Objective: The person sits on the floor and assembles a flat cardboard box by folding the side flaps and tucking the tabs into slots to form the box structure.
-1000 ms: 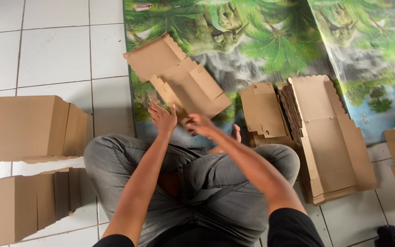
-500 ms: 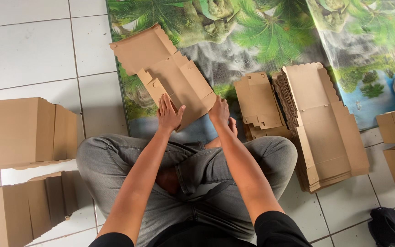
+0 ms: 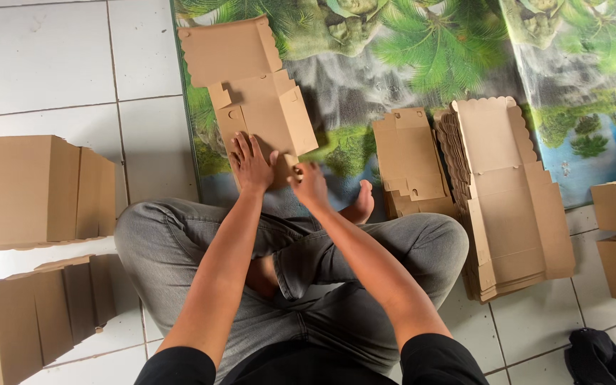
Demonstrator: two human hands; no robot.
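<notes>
Looks like somebody's home floor turned into a little box-folding workspace: white floor tiles (image 3: 44, 64), a jungle-print mat (image 3: 408, 57) spread out, stacks of flat cardboard blanks (image 3: 507, 192) and folded-up boxes (image 3: 30, 189) piled around a person sitting cross-legged.

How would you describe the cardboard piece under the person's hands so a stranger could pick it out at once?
Start at the jungle-print mat spread over the white tiled floor. Near its left edge, just beyond the person's crossed legs, lies a half-folded cardboard box blank with both hands on its near end. Unlike the stacked flat blanks to its right, it lies alone, with raised side walls.
</notes>
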